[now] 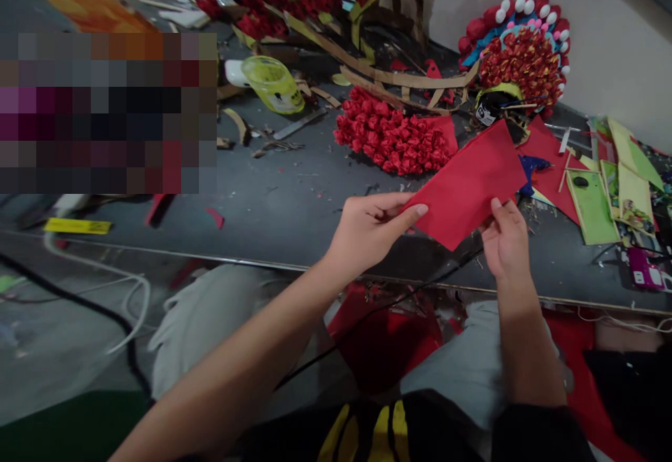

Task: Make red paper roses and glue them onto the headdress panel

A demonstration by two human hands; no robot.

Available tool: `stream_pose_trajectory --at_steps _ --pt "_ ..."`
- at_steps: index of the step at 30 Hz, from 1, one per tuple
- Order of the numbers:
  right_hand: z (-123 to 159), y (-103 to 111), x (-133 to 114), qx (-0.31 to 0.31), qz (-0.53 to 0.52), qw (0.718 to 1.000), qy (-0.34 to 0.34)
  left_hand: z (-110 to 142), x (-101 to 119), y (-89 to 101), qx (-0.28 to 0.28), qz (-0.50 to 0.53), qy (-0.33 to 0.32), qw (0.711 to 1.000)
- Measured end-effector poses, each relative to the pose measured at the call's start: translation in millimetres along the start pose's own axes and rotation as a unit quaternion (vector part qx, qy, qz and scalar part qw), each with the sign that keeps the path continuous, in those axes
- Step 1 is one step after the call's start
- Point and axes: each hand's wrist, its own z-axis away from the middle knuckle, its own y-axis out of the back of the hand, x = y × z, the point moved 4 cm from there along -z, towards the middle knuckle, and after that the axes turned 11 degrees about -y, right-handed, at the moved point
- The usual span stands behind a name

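A flat rectangle of red paper (470, 185) is held up at a slant over the front part of the dark table. My left hand (370, 227) pinches its left edge, with the thumb on top. My right hand (505, 234) grips the lower right edge, thumb on the upper face and fingers underneath. Just behind the paper lies a piece covered in red crumpled-paper florets (391, 136). More red paper (556, 168) rests on the table to the right of the held piece.
A round decoration (519, 59) with red petals and white tips leans against the wall. Near the back are curved cardboard strips (404, 78), a greenish plastic cup (273, 84) and a metal blade (299, 124). Green and yellow card pieces (593, 206) lie right. The table's front edge (262, 262) runs below my hands.
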Motion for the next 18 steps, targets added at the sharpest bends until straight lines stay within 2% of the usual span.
stream_pose_trajectory --at_steps 4,7,9,12,14,16,18 --pt "-3 17 -14 0.054 0.083 0.992 0.073 -7 -4 8.0 -0.112 -0.030 0.047 0.992" --pt "0 21 -17 0.067 0.242 0.958 0.141 -9 -12 15.0 -0.198 -0.099 0.088 0.971" --pt "4 13 -13 0.049 0.374 0.905 0.195 -10 -16 18.2 -0.232 -0.193 0.092 0.949" --pt "13 -10 0 0.013 0.551 0.787 0.277 -11 -19 17.9 -0.257 -0.349 0.067 0.899" --pt "18 -28 13 -0.026 0.629 0.717 0.299 -10 -18 15.5 -0.258 -0.423 0.059 0.866" --pt "21 -42 26 -0.070 0.674 0.671 0.300 -8 -16 13.1 -0.251 -0.471 0.051 0.844" --pt "23 -50 37 -0.101 0.702 0.643 0.290 -5 -14 10.8 -0.246 -0.500 0.041 0.829"
